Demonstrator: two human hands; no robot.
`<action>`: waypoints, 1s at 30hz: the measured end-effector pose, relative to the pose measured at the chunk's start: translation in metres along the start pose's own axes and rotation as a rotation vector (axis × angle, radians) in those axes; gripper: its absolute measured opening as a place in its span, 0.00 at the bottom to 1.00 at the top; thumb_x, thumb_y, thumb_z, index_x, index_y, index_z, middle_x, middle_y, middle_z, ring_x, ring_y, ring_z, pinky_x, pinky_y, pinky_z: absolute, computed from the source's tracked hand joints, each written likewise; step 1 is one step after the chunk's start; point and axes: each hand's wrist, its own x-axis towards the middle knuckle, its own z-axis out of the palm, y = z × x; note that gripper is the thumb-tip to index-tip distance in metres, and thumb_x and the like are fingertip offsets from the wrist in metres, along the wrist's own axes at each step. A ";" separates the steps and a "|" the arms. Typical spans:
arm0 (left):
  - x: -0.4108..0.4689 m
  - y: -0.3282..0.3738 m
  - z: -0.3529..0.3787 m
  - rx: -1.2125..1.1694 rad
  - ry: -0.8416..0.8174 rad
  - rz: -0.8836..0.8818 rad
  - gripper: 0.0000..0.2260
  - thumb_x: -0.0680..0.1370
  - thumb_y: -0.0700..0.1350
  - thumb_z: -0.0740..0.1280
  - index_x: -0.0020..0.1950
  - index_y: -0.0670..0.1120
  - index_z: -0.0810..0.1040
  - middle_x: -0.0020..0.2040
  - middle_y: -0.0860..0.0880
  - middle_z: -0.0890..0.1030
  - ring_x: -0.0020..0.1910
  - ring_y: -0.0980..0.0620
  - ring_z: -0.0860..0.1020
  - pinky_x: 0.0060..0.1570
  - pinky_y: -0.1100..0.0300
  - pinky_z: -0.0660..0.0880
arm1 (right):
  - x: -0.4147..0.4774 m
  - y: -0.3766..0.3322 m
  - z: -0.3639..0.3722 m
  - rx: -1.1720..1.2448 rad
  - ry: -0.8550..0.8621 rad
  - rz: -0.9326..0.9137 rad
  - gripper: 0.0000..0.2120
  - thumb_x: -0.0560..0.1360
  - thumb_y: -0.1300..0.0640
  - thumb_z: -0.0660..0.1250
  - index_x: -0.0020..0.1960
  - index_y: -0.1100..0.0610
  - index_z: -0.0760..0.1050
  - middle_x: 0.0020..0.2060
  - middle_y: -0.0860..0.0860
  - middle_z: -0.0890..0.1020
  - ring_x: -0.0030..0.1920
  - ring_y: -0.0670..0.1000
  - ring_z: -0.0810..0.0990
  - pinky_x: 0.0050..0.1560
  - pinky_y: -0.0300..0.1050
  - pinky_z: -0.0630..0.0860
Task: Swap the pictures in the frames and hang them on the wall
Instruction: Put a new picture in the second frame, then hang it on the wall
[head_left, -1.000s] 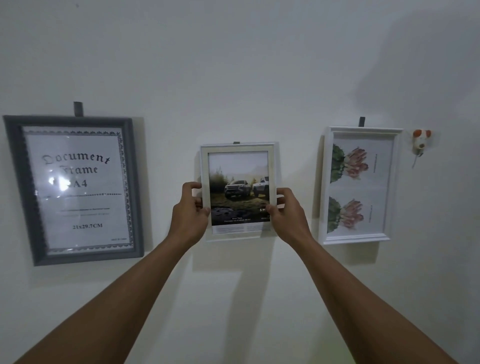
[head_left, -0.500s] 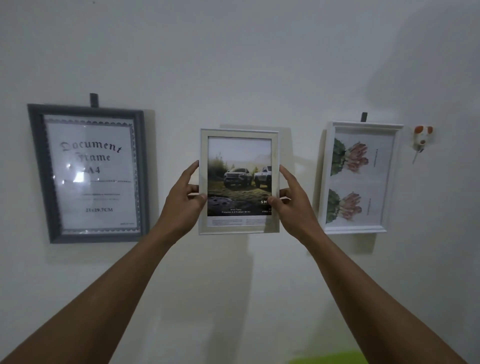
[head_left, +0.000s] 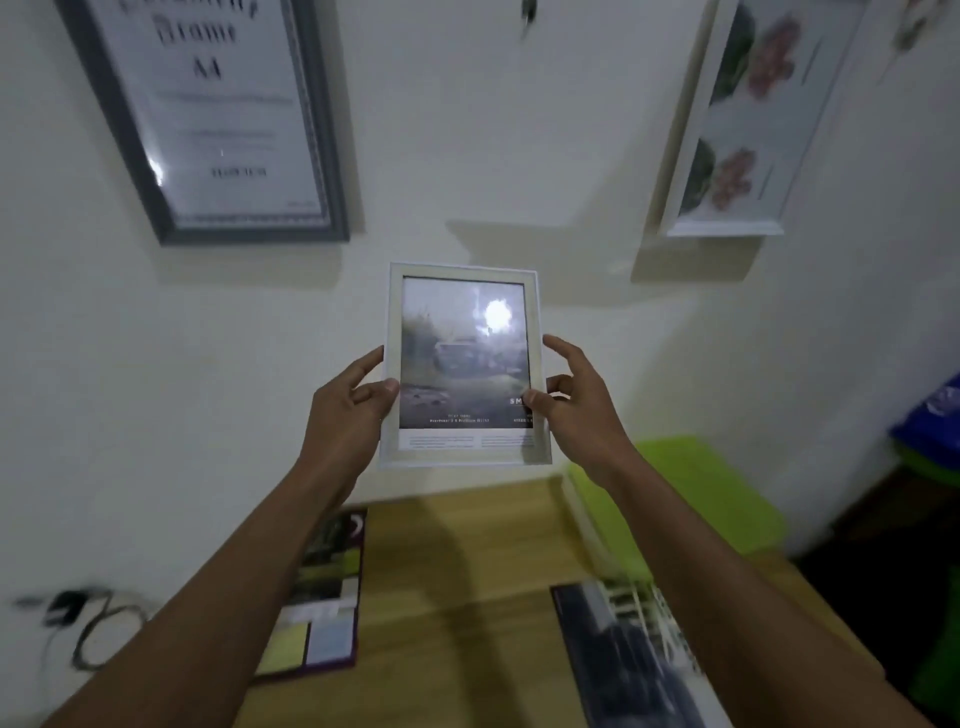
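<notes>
I hold a small white frame (head_left: 464, 364) with a car picture in front of me, off the wall and above a wooden table (head_left: 467, 561). My left hand (head_left: 348, 415) grips its left edge and my right hand (head_left: 576, 410) grips its right edge. Its glass reflects a bright light. On the wall hang a grey document frame (head_left: 218, 119) at upper left and a white frame with flower pictures (head_left: 737, 124) at upper right. An empty wall hook (head_left: 528, 13) shows at the top between them.
Two printed pictures lie on the table: a colourful one (head_left: 322, 597) at left, a dark one (head_left: 639, 660) at right. A green box (head_left: 691, 493) stands behind the table, blue and green items (head_left: 930, 421) at far right. A cable and plug (head_left: 78, 618) lie lower left.
Both hands have lifted the car-picture frame off its hook and brought it down and away from the wall. My view has tilted down, bringing the table into sight.
</notes>
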 end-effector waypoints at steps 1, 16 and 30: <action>-0.009 -0.017 -0.006 0.018 -0.030 -0.050 0.18 0.77 0.49 0.67 0.64 0.67 0.74 0.49 0.42 0.85 0.49 0.46 0.82 0.57 0.40 0.77 | -0.012 0.013 0.008 0.003 0.001 0.042 0.28 0.78 0.65 0.67 0.72 0.44 0.66 0.44 0.54 0.73 0.38 0.46 0.80 0.39 0.36 0.73; -0.092 -0.155 -0.013 0.156 -0.213 -0.318 0.35 0.76 0.32 0.67 0.76 0.60 0.61 0.62 0.48 0.80 0.53 0.50 0.82 0.44 0.60 0.81 | -0.076 0.190 0.100 -0.100 -0.193 0.361 0.12 0.81 0.57 0.65 0.63 0.51 0.77 0.68 0.50 0.74 0.68 0.51 0.72 0.62 0.46 0.74; -0.141 -0.169 0.046 0.228 -0.183 -0.194 0.28 0.73 0.35 0.71 0.69 0.53 0.73 0.55 0.58 0.82 0.53 0.64 0.80 0.45 0.66 0.79 | -0.073 0.153 0.114 0.138 -0.286 0.428 0.35 0.76 0.55 0.71 0.76 0.39 0.59 0.63 0.54 0.75 0.58 0.55 0.79 0.46 0.54 0.84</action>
